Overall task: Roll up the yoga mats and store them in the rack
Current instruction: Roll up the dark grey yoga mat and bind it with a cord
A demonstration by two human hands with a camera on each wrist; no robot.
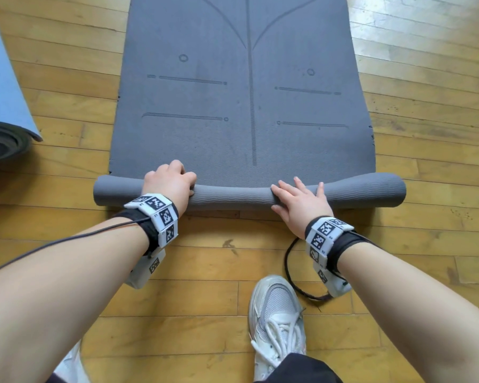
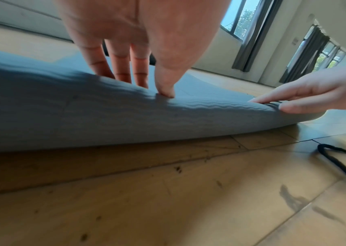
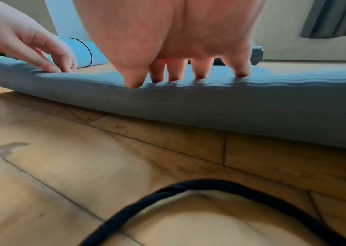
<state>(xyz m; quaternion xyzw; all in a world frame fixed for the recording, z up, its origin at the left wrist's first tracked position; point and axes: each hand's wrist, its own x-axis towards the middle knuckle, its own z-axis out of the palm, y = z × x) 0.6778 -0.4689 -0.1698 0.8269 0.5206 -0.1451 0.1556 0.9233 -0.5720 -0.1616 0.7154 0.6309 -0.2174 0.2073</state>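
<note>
A grey yoga mat (image 1: 233, 106) lies flat on the wooden floor, running away from me. Its near end is rolled into a thin roll (image 1: 233, 196) that sags in the middle. My left hand (image 1: 174, 183) grips the roll left of centre, fingers curled over its far side and thumb on the near side. In the left wrist view, the left hand (image 2: 146, 86) digs its fingertips into the roll (image 2: 83, 116). My right hand (image 1: 299, 197) presses on the roll right of centre with straight, spread fingers. The right wrist view shows the right hand (image 3: 178, 78) dimpling the roll (image 3: 231, 106).
A blue mat (image 1: 0, 87) lies at the far left, its end wound into a dark-cored roll (image 1: 3, 145). My white shoe (image 1: 277, 319) stands on the floor behind the right hand. A black cable (image 1: 291, 275) loops on the floor by the right wrist.
</note>
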